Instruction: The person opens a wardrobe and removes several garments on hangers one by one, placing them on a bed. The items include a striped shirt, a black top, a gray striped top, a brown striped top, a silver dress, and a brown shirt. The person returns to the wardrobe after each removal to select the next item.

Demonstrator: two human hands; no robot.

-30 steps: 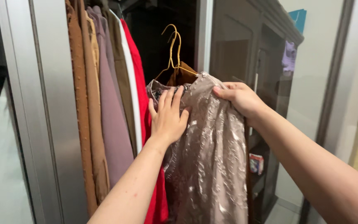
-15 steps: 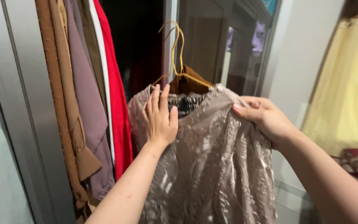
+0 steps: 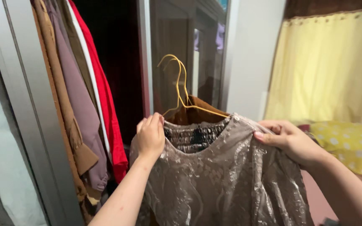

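Shimmery taupe brocade dress (image 3: 214,180) on yellow wire hangers (image 3: 180,90), held before the open wardrobe: my left hand (image 3: 149,136) pinches one shoulder, right hand (image 3: 288,140) the other; best kept level so it cannot slip.

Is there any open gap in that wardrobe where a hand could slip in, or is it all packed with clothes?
A dark open gap runs between the red garment and the wardrobe's mirrored door. Left of it, brown and mauve clothes hang packed together. In front, the left hand and right hand hold the shiny taupe garment on yellow hangers, crowding the lower opening.
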